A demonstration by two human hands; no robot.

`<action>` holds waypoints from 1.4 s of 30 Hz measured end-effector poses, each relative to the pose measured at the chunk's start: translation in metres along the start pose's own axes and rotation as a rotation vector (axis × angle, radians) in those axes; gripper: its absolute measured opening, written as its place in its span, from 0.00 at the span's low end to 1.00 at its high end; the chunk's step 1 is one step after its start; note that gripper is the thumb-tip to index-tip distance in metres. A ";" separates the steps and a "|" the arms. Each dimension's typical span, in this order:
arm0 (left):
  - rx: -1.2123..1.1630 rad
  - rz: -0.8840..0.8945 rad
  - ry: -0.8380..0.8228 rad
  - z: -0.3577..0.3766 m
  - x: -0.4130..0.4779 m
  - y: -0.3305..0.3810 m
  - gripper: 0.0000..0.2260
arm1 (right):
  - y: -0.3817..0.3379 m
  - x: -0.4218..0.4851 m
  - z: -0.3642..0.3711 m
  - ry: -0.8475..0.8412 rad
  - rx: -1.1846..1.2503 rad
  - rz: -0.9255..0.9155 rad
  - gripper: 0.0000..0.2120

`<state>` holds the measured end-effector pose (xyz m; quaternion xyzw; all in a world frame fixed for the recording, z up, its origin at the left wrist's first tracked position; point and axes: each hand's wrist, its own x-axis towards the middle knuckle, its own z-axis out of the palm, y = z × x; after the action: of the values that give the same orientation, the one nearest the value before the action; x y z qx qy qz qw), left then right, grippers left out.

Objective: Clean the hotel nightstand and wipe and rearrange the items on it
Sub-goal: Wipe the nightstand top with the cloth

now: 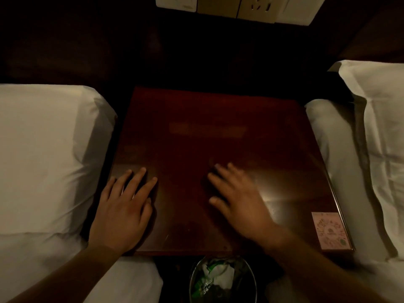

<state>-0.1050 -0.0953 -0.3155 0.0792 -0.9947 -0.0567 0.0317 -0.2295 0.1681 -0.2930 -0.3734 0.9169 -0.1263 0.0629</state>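
Observation:
The dark red wooden nightstand point(218, 119) fills the middle of the head view, its glossy top bare except for a pink card point(330, 230) flat at the near right corner. My left hand point(122, 211) lies flat on the near left part of the top, fingers spread, holding nothing. My right hand point(238, 197) hovers or rests over the near middle, fingers apart and slightly blurred, with nothing in it. No cloth is in view.
White bedding point(43, 154) flanks the nightstand on the left and a white pillow and sheet point(371, 138) on the right. A bin point(220, 281) with green and white rubbish stands below the near edge. A switch and socket panel point(236, 7) is on the wall behind.

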 end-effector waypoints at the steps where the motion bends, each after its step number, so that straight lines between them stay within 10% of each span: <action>1: -0.001 0.004 0.001 0.000 0.000 0.000 0.23 | -0.009 -0.011 0.006 -0.017 -0.017 -0.105 0.26; 4: 0.000 0.004 0.005 0.000 0.000 0.000 0.23 | 0.017 -0.004 0.006 -0.006 -0.076 -0.158 0.27; 9: -0.020 0.001 0.016 0.000 0.001 0.002 0.22 | 0.048 0.073 -0.008 0.149 -0.030 0.473 0.28; 17: -0.136 -0.106 0.056 -0.004 -0.001 0.002 0.22 | -0.078 0.056 0.036 0.009 -0.009 -0.321 0.26; 26: -0.088 -0.090 0.048 -0.005 -0.001 0.003 0.20 | 0.006 0.010 0.013 0.264 0.004 0.477 0.25; 36: -0.371 -0.112 -0.087 -0.021 -0.004 -0.007 0.19 | -0.113 -0.017 0.050 0.127 0.080 -0.389 0.15; 42: -0.417 -0.120 -0.126 -0.047 -0.041 -0.012 0.21 | -0.121 -0.023 0.033 0.114 0.067 -0.489 0.13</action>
<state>-0.0592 -0.1055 -0.2727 0.1264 -0.9550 -0.2677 -0.0184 -0.1256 0.0950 -0.2906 -0.5739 0.7967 -0.1891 -0.0087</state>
